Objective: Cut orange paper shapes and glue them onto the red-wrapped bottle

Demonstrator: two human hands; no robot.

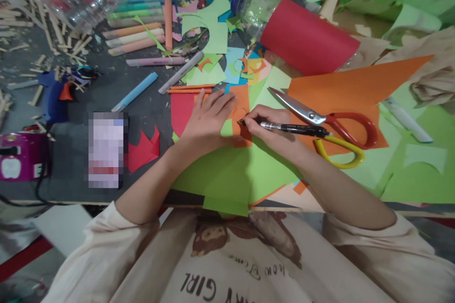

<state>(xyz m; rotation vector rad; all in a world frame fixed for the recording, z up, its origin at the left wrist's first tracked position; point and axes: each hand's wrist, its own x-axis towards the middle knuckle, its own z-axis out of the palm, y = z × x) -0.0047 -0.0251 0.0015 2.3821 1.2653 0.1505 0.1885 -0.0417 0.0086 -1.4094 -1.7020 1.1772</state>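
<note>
Right hand [275,114] grasps the pen [302,129] low; just below that grip, the orange paper [242,99] seems light, easily creased, best pinned at its edge, where the left hand [206,116] lies unclenched

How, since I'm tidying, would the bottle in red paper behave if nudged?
The wrapped bottle would probably roll, lying on its side with a rounded body. It looks light for its size, with clear plastic near the blue cap. The orange sheet beside it might slow it.

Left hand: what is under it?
Red paper, orange paper and green paper show around the left hand; what lies directly beneath its palm and fingers is covered.
</note>
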